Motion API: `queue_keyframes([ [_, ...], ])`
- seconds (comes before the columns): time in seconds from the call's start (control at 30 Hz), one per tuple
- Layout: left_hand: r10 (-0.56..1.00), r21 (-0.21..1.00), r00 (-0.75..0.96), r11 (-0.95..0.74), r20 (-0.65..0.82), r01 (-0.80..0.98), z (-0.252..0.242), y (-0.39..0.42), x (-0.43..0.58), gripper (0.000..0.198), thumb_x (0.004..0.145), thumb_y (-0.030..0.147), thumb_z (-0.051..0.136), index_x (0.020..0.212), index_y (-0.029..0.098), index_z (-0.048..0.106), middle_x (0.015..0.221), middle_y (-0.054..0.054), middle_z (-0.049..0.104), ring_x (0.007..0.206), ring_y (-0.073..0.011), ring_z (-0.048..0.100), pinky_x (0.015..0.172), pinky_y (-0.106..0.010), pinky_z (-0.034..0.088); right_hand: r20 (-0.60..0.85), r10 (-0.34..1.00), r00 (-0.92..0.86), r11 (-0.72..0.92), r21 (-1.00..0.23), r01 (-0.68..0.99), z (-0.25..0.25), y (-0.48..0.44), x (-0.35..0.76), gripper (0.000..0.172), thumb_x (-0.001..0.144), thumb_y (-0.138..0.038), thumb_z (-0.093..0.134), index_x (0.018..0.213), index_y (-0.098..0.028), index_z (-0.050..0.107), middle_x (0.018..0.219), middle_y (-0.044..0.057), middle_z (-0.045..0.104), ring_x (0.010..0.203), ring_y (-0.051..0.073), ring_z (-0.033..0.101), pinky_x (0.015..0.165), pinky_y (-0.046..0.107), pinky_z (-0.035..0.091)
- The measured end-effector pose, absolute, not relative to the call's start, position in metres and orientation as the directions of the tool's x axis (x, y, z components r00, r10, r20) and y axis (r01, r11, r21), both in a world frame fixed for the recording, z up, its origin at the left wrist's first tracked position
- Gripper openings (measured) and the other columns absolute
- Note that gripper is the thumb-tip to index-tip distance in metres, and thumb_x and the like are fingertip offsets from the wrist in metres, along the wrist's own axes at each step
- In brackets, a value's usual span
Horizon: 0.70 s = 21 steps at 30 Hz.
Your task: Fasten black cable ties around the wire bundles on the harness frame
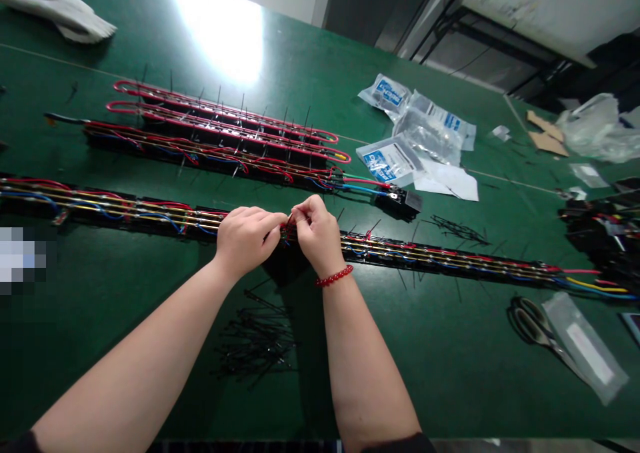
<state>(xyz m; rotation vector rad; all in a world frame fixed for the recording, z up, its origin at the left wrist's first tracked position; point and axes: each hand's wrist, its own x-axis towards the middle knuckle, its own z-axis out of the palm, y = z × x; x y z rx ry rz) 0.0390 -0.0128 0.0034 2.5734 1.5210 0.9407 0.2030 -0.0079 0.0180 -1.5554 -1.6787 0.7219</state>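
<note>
A long black strip with red, blue and yellow wires runs across the green table from left to right. My left hand and my right hand meet over its middle, both with fingers pinched on the wire bundle there. A red bead bracelet circles my right wrist. What sits between the fingertips is too small to make out. A loose heap of black cable ties lies on the table just in front of my hands.
Finished wired strips with red loops lie behind. Plastic bags sit at back right, scissors and a clear bag at right, a white glove at far left, cut tie ends beyond the strip.
</note>
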Motion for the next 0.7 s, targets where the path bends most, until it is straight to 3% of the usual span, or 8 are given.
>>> queue_keyframes([
  [0.33, 0.802, 0.287, 0.363, -0.530, 0.474, 0.798, 0.0034, -0.0116, 0.0390, 0.025, 0.089, 0.022, 0.050, 0.094, 0.026, 0.075, 0.088, 0.000, 0.077, 0.081, -0.0207, 0.069, 0.076, -0.035, 0.046, 0.129, 0.991, -0.023, 0.116, -0.779, 0.616, 0.0171, -0.0064, 0.2015, 0.008, 0.091, -0.030, 0.057, 0.088, -0.027, 0.063, 0.077, -0.004, 0.071, 0.071, 0.015, 0.066, 0.063, 0.023, 0.043],
  [0.5, 0.804, 0.258, 0.366, -0.521, 0.469, 0.813, 0.0038, -0.0121, 0.0396, 0.024, 0.090, 0.023, 0.050, 0.093, 0.025, 0.074, 0.087, -0.002, 0.077, 0.082, -0.0214, 0.069, 0.076, -0.036, 0.046, 0.134, 0.991, -0.008, 0.105, -0.739, 0.665, 0.0178, -0.0060, 0.1986, 0.015, 0.091, -0.032, 0.060, 0.103, -0.029, 0.067, 0.079, -0.003, 0.073, 0.072, 0.015, 0.066, 0.065, 0.025, 0.045],
  [0.63, 0.799, 0.268, 0.368, -0.530, 0.477, 0.804, 0.0035, -0.0126, 0.0396, 0.026, 0.090, 0.022, 0.050, 0.099, 0.024, 0.074, 0.090, -0.002, 0.077, 0.084, -0.0217, 0.070, 0.077, -0.036, 0.047, 0.217, 0.976, 0.027, 0.146, -0.735, 0.662, 0.0138, -0.0065, 0.1967, 0.033, 0.089, -0.029, 0.061, 0.122, -0.028, 0.060, 0.080, -0.004, 0.072, 0.072, 0.015, 0.065, 0.067, 0.026, 0.047],
  [0.7, 0.798, 0.278, 0.369, -0.535, 0.475, 0.798, 0.0033, -0.0127, 0.0395, 0.026, 0.090, 0.021, 0.049, 0.096, 0.024, 0.074, 0.091, -0.001, 0.078, 0.084, -0.0214, 0.070, 0.077, -0.036, 0.047, 0.317, 0.947, 0.049, 0.211, -0.730, 0.650, 0.0098, -0.0070, 0.1962, 0.032, 0.091, -0.027, 0.057, 0.123, -0.026, 0.057, 0.085, -0.002, 0.071, 0.076, 0.014, 0.064, 0.070, 0.027, 0.049],
])
